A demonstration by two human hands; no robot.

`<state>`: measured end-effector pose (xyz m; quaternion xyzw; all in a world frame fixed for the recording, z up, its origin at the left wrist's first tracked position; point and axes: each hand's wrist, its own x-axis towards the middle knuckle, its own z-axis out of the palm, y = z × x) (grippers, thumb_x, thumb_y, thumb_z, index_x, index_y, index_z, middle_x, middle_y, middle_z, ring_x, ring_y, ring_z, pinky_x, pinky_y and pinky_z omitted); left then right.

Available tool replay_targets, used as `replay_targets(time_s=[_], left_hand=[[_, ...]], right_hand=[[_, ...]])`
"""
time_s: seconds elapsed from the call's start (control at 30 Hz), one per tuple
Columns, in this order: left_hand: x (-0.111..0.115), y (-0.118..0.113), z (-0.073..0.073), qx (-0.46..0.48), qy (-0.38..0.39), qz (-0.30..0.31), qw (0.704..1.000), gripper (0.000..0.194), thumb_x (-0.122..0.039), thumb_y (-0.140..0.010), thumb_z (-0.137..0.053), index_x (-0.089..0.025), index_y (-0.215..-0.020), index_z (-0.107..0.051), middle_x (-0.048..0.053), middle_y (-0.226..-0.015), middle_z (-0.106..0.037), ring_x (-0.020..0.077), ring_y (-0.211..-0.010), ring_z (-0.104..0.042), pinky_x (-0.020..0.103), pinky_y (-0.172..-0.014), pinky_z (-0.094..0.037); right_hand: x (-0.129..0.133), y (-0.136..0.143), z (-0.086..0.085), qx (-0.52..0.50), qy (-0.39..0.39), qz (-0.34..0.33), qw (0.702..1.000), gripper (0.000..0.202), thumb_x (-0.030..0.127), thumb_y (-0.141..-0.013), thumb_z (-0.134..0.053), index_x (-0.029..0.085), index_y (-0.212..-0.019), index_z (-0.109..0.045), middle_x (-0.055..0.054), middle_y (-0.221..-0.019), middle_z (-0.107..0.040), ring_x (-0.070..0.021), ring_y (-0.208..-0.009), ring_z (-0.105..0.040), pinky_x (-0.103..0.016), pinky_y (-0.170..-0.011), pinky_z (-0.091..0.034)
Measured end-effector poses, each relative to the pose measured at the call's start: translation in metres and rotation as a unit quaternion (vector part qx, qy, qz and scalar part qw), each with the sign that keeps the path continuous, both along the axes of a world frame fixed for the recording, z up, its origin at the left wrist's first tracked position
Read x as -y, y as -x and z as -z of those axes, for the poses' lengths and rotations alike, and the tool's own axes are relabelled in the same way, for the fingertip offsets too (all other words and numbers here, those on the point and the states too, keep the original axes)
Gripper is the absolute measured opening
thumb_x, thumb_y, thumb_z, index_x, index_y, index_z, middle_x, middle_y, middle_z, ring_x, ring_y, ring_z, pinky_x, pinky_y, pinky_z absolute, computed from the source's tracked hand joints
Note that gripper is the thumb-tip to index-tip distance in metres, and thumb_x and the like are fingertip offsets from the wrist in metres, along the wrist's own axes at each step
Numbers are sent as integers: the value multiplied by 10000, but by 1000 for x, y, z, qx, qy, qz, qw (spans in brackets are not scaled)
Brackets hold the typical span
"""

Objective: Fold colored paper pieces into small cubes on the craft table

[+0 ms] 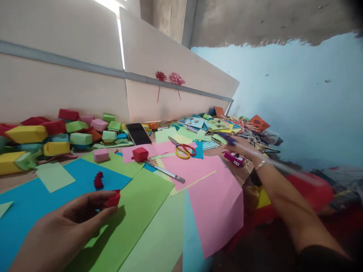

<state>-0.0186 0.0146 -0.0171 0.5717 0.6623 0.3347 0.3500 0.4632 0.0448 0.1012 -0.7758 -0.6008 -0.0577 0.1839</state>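
I see the left hand (58, 230) pinching a small, sharp-creased red folded-paper piece (114, 199) at near left, above smooth green paper (138, 207). Crimped dark-red paper (98, 181) lies just beyond, on flat blue paper (85, 168). The right hand (246, 148) blurs at far right, near a boxy purple object (234, 158); I cannot tell its grip.

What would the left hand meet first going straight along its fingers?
Likely the box cutter, across the green sheet from the left hand; depth is unclear, so it could pass above.
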Motion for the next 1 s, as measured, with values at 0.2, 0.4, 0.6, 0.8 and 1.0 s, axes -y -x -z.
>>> replay_targets(time_s=[0.2,0.4,0.6,0.8,1.0], left_hand=[[3,-7,-24,97,-58,5,994,403,-537,-547,-821,-261,-834,-764,30,-810,-810,243,-705,-720,294,-582,-567],[-5,-6,-19,134,-63,20,989,384,-473,-563,-822,-221,-848,-772,61,-812,-805,262,-750,-736,308,-631,-587],[-6,-10,-6,157,-103,-3,982,362,-462,-601,-778,-214,-864,-770,59,-827,-801,249,-732,-736,322,-645,-595],[-9,-11,-3,175,-122,14,977,325,-419,-574,-787,-205,-817,-763,54,-780,-790,235,-690,-726,333,-650,-598],[-10,-13,-10,184,-125,5,975,292,-367,-559,-755,-194,-794,-768,41,-726,-775,212,-659,-705,317,-639,-578]], right_hand=[[-69,25,37,92,143,-119,978,286,237,-701,-758,138,-964,-707,-78,-930,-729,-203,-826,-631,-240,-679,-415],[-70,51,24,167,198,-181,949,293,76,-688,-704,94,-979,-741,-178,-925,-737,-270,-825,-675,-288,-683,-440],[-88,171,7,162,139,-354,911,332,99,-926,-517,224,-1168,-707,-100,-1232,-683,-196,-1148,-604,-269,-917,-425],[-124,269,10,85,80,-396,911,229,232,-952,-544,104,-1036,-714,-139,-1059,-708,-218,-945,-621,-289,-763,-403],[-155,339,21,58,118,-409,903,186,229,-928,-584,110,-962,-723,-100,-963,-725,-222,-930,-642,-272,-750,-412]])
